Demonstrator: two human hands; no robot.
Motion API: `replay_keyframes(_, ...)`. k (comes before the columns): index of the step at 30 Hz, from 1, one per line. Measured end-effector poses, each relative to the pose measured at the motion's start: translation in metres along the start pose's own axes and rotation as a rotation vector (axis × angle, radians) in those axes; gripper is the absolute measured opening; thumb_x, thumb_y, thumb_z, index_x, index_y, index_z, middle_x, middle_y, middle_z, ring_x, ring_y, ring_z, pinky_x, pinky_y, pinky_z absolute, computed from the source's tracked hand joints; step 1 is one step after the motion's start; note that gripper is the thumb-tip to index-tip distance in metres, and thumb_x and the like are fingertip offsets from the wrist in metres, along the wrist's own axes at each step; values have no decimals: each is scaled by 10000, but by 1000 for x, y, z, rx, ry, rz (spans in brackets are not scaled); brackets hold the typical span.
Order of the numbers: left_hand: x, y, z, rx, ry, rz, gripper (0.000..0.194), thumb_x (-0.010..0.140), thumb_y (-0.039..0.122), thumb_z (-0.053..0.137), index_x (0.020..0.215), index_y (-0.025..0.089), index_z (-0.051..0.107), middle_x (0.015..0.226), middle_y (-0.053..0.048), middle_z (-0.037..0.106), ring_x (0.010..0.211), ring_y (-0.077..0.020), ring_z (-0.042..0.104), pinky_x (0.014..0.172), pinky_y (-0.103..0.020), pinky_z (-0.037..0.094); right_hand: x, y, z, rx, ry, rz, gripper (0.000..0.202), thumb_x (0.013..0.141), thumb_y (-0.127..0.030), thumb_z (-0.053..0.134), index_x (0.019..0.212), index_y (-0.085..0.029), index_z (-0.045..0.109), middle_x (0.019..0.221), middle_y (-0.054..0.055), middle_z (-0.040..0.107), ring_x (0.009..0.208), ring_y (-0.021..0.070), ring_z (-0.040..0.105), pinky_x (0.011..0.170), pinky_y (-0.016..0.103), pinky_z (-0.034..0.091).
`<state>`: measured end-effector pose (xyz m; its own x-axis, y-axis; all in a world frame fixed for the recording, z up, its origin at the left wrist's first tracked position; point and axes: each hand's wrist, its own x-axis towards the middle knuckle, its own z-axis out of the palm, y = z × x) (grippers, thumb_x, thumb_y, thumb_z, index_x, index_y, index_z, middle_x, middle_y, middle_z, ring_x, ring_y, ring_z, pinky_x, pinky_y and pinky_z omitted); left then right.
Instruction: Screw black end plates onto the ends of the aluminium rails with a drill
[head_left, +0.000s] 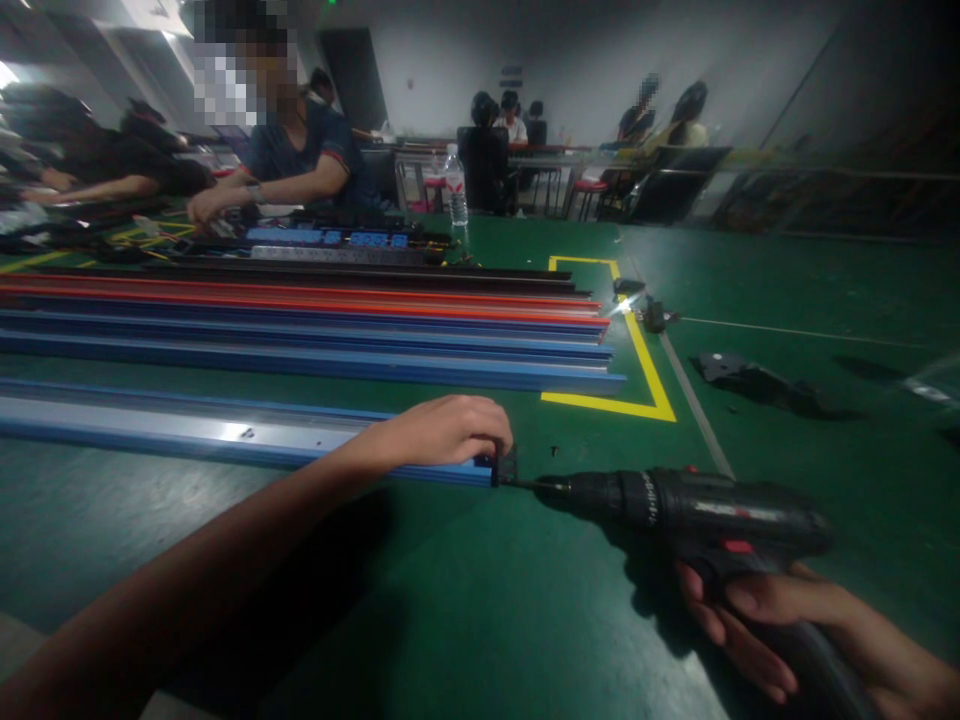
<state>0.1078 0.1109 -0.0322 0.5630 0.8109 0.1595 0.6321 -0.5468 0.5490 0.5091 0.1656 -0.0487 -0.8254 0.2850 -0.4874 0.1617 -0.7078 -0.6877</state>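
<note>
Head view: blue rail [202,425] beneath left hand [454,432].

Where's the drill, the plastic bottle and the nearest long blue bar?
Drill [735,508]: head view, on its dark body.
Plastic bottle [455,190]: head view, around its middle.
Nearest long blue bar [214,431]: head view, on its shiny flat face.

The blue rail [202,428] looks like glossy metal, the drill [720,512] plastic.
</note>
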Motion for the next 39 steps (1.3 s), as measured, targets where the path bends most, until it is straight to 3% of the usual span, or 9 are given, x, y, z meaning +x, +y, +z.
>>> replay_keyframes(10,1,-1,1,3,12,9,197,934,105,535,953,204,704,975,-34,695,971,-171,626,886,-301,470,1,11,-13,56,-12,-28,264,823,-314,730,994,-114,743,794,78,712,449,50,552,457,168,495)
replay_keyframes(16,1,0,1,4,4,-4,188,941,114,537,946,205,701,976,-29,691,975,-170,625,891,-289,463,-1,6,-8,29,-3,-14,264,821,-330,736,989,-126,735,763,58,696,426,47,532,449,173,477)
replay_keyframes(23,2,2,0,10,-4,-19,185,938,95,538,929,196,693,975,-26,685,969,-168,624,883,-284,457,0,-8,4,-38,-46,3,291,821,-347,724,1027,-145,760,868,116,737,499,75,583,526,204,516)
replay_keyframes(29,1,1,0,12,2,-20,167,942,114,552,932,201,694,983,-27,684,971,-169,620,883,-292,458,0,-1,0,-27,-64,-31,387,825,-334,700,1153,-132,735,1068,206,741,539,96,619,543,225,525)
replay_keyframes(39,0,0,0,3,-8,-25,158,943,116,555,927,202,687,980,-18,678,977,-162,615,894,-284,450,0,3,-7,16,-84,-48,303,819,-307,701,1050,-116,746,928,140,718,554,104,603,543,225,526)
